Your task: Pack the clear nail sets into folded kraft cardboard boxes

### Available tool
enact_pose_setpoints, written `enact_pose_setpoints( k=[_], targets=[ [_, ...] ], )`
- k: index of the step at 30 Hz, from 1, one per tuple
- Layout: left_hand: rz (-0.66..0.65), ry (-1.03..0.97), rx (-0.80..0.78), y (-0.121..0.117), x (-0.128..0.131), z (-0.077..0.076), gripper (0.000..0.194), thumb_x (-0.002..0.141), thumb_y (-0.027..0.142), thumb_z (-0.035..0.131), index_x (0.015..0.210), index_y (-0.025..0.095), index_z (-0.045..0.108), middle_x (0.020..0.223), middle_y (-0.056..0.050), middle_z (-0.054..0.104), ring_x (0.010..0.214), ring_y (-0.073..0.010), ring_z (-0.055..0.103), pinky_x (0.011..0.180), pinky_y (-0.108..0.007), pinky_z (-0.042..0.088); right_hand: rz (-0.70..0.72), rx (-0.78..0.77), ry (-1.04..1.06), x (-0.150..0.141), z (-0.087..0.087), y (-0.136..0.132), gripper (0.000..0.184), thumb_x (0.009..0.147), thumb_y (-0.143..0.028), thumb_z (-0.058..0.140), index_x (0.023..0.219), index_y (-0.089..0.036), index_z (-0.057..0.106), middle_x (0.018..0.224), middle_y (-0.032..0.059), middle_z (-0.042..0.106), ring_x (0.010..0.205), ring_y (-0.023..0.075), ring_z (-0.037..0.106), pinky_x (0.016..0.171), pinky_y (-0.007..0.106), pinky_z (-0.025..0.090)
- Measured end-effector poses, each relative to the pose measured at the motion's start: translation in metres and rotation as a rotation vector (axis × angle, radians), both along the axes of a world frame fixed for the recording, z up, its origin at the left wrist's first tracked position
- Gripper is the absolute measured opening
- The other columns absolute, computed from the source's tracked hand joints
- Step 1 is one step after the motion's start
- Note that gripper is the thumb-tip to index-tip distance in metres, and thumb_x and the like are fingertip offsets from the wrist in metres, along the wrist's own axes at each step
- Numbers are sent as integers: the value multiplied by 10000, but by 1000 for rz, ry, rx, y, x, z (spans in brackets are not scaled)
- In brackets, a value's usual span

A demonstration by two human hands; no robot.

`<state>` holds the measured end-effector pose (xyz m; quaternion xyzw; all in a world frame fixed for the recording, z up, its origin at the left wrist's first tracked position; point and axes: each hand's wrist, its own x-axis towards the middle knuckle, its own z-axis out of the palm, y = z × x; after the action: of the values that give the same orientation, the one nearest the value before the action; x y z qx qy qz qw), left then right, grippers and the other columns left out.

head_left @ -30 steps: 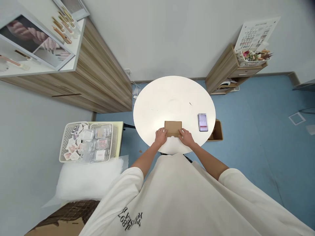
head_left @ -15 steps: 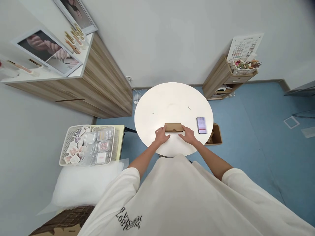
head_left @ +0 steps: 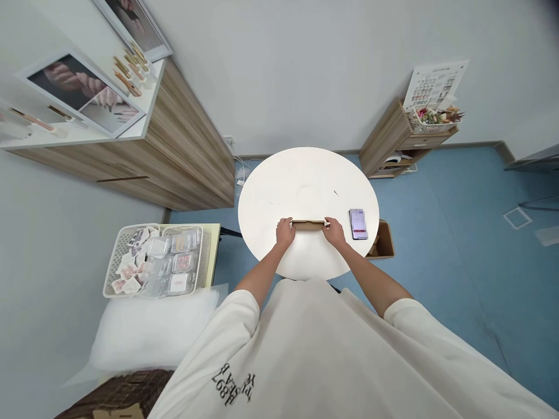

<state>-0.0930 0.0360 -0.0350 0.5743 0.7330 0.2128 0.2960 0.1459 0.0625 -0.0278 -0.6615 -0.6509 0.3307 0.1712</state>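
Observation:
A small brown cardboard box is held near the front half of the round white table. My left hand is closed on its left end, and my right hand grips the right end the same way. Its long side faces me, with a thin pale edge along the top. Whether its underside touches the tabletop I cannot tell. On the table to the right of my right hand lies a phone with a lit screen.
White baskets with clear plastic cases and cards stand on a side table at the left. Below them is white wrapping. An open cardboard carton sits on the floor right of the table. Wooden cabinets stand along the walls.
The box has been tipped, so its long side shows instead of its broad top. My fingers have shifted from resting along its ends with thumbs apart to gripping them.

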Motion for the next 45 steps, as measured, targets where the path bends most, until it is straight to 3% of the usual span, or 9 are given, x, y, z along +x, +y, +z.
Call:
enact_pose_setpoints(
  k=[4, 10, 18, 26, 32, 37, 41, 45],
  targets=[
    [32, 69, 39, 10, 0, -4, 344, 905, 236, 598, 1247, 221, 633, 1218, -137, 593, 1186, -329, 556, 996, -480, 470, -35, 23, -49, -3, 2, 8, 384, 899, -294, 534, 1269, -212, 594, 1202, 104, 619, 977, 223, 638, 891, 386, 522],
    [-12, -8, 65, 10, 3, -3, 329, 923, 159, 534, 1234, 234, 615, 1149, -101, 590, 1006, -246, 626, 925, -406, 507, 8, 84, -12, -6, 0, 6, 349, 913, -274, 464, 1230, -220, 602, 1085, 98, 620, 915, 236, 616, 872, 403, 519],
    [-73, 3, 104, 7, 3, 8, 361, 924, 130, 494, 1256, 218, 605, 1116, -109, 580, 981, -255, 617, 885, -410, 515, 95, 79, -91, -6, -1, 5, 450, 958, -277, 418, 1391, -215, 523, 1145, 114, 606, 977, 256, 618, 934, 419, 499],
    [-104, -15, 123, 4, 2, 6, 408, 934, 115, 476, 1317, 217, 570, 1154, -106, 570, 971, -227, 612, 892, -374, 523, 162, 100, -142, -3, -2, 3, 498, 991, -283, 380, 1478, -203, 450, 1142, 124, 596, 1017, 272, 599, 934, 420, 500],
    [-186, 21, 134, -1, -6, 6, 455, 979, 168, 416, 1418, 229, 516, 1231, -115, 571, 1066, -239, 604, 934, -380, 511, 246, 119, -187, 1, 0, 1, 541, 1015, -268, 293, 1544, -186, 376, 1196, 155, 583, 1024, 285, 585, 910, 419, 502],
    [-309, 210, 118, -16, -13, 4, 581, 994, 259, 426, 1567, 219, 336, 1496, -169, 458, 1292, -333, 504, 1039, -482, 436, 348, 127, -301, 6, -3, -10, 615, 1017, -319, 292, 1612, -176, 229, 1384, 180, 533, 1104, 325, 558, 947, 468, 476],
    [-366, 289, 103, -32, -14, -4, 738, 942, 173, 454, 1627, 233, 185, 1630, -160, 311, 1446, -358, 369, 1135, -541, 332, 398, 84, -380, 9, -9, -24, 718, 999, -387, 359, 1638, -189, 96, 1600, 174, 351, 1189, 356, 530, 967, 496, 465],
    [-342, 314, 45, -32, -12, -10, 826, 886, 83, 433, 1639, 258, 140, 1657, -142, 274, 1495, -338, 315, 1170, -561, 285, 389, 48, -391, 8, -14, -25, 756, 985, -408, 389, 1639, -203, 70, 1657, 162, 259, 1230, 361, 517, 993, 515, 450]
  ],
)
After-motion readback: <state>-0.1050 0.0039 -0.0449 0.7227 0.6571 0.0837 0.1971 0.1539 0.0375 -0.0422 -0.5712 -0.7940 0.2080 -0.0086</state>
